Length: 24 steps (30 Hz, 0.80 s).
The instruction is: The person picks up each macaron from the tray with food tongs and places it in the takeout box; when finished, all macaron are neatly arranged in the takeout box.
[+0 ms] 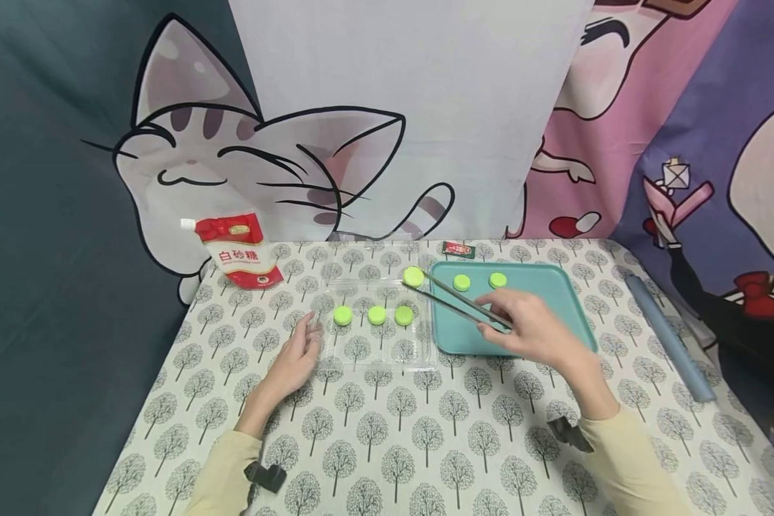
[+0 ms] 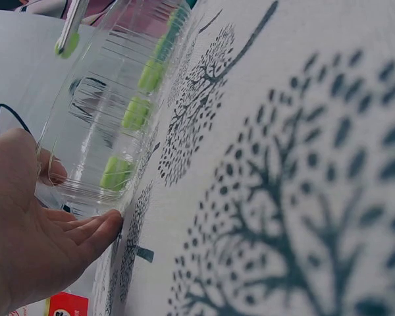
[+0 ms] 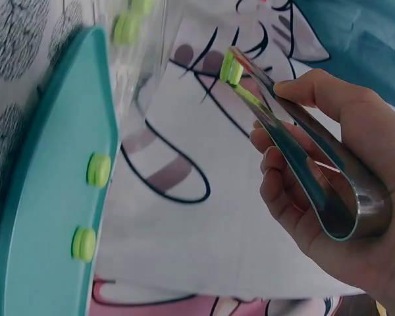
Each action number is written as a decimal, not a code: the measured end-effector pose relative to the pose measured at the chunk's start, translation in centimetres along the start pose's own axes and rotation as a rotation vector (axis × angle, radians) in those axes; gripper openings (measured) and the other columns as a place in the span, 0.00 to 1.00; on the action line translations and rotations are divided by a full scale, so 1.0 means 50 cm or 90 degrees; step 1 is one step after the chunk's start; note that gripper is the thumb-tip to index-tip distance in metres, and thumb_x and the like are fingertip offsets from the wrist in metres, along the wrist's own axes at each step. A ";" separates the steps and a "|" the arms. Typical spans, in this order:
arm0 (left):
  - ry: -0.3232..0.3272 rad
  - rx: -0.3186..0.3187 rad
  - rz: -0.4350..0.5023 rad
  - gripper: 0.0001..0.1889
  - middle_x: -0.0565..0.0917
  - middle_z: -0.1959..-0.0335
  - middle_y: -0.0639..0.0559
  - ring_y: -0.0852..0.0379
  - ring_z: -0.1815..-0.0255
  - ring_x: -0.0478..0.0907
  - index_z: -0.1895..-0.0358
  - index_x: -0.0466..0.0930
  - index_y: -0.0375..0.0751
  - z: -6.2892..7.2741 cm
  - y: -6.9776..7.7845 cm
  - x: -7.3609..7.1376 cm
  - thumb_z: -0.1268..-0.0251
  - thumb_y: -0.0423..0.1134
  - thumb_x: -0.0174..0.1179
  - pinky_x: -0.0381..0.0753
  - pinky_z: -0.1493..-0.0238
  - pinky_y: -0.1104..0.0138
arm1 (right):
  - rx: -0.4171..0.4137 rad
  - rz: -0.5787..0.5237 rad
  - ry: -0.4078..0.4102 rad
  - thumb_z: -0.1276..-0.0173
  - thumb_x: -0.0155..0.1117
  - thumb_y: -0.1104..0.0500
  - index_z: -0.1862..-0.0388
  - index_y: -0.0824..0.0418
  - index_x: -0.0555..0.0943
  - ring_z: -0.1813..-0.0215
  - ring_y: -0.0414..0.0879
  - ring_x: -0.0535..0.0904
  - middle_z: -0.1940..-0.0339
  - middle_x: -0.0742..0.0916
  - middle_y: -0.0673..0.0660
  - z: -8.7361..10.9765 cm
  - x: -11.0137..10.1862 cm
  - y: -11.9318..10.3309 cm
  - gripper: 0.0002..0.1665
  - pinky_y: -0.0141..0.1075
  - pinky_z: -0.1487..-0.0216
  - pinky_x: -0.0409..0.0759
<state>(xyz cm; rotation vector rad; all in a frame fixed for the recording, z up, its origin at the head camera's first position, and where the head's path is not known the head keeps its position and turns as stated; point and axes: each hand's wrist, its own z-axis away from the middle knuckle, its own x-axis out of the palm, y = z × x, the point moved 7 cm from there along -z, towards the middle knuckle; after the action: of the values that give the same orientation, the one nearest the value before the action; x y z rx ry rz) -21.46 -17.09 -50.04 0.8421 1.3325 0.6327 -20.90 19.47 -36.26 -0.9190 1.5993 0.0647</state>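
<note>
My right hand [image 1: 522, 322] grips metal tongs [image 3: 296, 125], whose tips pinch a green macaron [image 1: 413, 276] above the clear plastic box [image 1: 361, 364]. Inside that box, three green macarons sit in a row, among them a left one [image 1: 342, 315] and a middle one [image 1: 377, 315]. My left hand [image 1: 299, 355] rests against the box's left side, fingers [image 2: 95, 234] mostly straight along its wall. To the right of the box, a teal tray [image 1: 509, 337] holds two more green macarons, a left one [image 1: 461, 283] and a right one [image 1: 498, 280].
A red and white sugar pouch [image 1: 241, 254] leans at the back left. Behind the tray lies a small dark green and red packet [image 1: 459, 249]. A blue-grey roll [image 1: 671, 337] lies along the table's right edge. Cartoon cloth [image 1: 413, 86] hangs behind the tree-print tablecloth [image 1: 393, 430].
</note>
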 end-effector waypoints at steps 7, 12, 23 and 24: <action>0.002 -0.004 0.004 0.32 0.69 0.26 0.32 0.35 0.28 0.71 0.19 0.45 0.34 -0.001 0.000 0.000 0.19 0.38 0.43 0.64 0.22 0.44 | -0.034 0.000 -0.043 0.40 0.74 0.59 0.48 0.64 0.84 0.70 0.38 0.78 0.67 0.87 0.50 -0.031 0.042 -0.034 0.21 0.28 0.70 0.81; -0.001 -0.009 0.007 0.32 0.69 0.26 0.32 0.35 0.28 0.70 0.19 0.45 0.34 0.001 0.000 0.001 0.19 0.38 0.42 0.64 0.22 0.44 | -0.049 -0.011 -0.078 0.39 0.73 0.58 0.49 0.62 0.84 0.72 0.38 0.76 0.70 0.84 0.46 -0.049 0.070 -0.055 0.20 0.28 0.71 0.79; -0.001 -0.016 0.011 0.32 0.69 0.26 0.33 0.36 0.28 0.70 0.19 0.45 0.35 0.002 0.003 -0.001 0.19 0.38 0.43 0.64 0.22 0.45 | -0.074 -0.017 -0.144 0.39 0.72 0.58 0.48 0.63 0.84 0.75 0.36 0.70 0.68 0.85 0.50 -0.076 0.128 -0.084 0.20 0.26 0.76 0.74; -0.002 -0.015 0.011 0.32 0.69 0.26 0.33 0.36 0.28 0.70 0.19 0.45 0.35 0.002 0.003 -0.001 0.19 0.38 0.43 0.65 0.22 0.45 | -0.078 -0.018 -0.150 0.39 0.71 0.58 0.48 0.64 0.84 0.74 0.36 0.70 0.66 0.86 0.51 -0.078 0.134 -0.087 0.21 0.26 0.75 0.75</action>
<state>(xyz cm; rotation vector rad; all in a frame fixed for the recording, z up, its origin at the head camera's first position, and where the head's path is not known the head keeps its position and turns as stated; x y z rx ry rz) -21.35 -17.08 -49.89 0.8361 1.3143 0.6597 -21.26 11.04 -39.04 -0.9906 1.3753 0.2448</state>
